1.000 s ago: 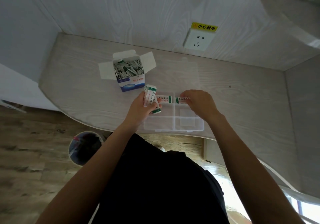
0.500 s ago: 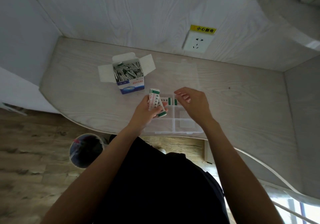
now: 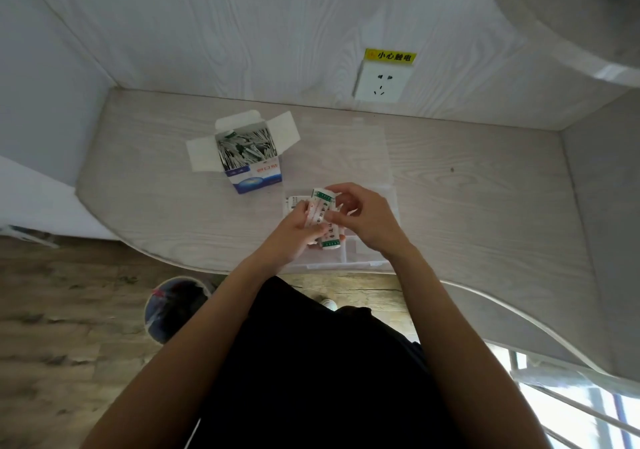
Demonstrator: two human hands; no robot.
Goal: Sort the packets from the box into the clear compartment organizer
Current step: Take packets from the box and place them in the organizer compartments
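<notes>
A small stack of white packets with green ends point(image 3: 322, 210) is gripped in my left hand point(image 3: 294, 232) just above the clear compartment organizer point(image 3: 367, 258) at the desk's front edge. My right hand point(image 3: 363, 218) meets the stack from the right and pinches its top packet with thumb and fingertips. One packet point(image 3: 293, 202) lies in the organizer's far left compartment; both hands hide most of the other compartments. The open blue and white box point(image 3: 247, 155), full of packets, stands to the far left of the organizer. The organizer's clear lid point(image 3: 360, 150) lies flat behind it.
The pale wooden desk point(image 3: 485, 199) fits into a corner with walls behind and on both sides. A white wall socket point(image 3: 381, 83) with a yellow label sits behind the desk. A waste bin point(image 3: 173, 306) stands on the floor below the left front edge.
My right hand left the organizer's far right compartment and came left to the stack in my left hand. The left hand shifted right with the stack, over the organizer.
</notes>
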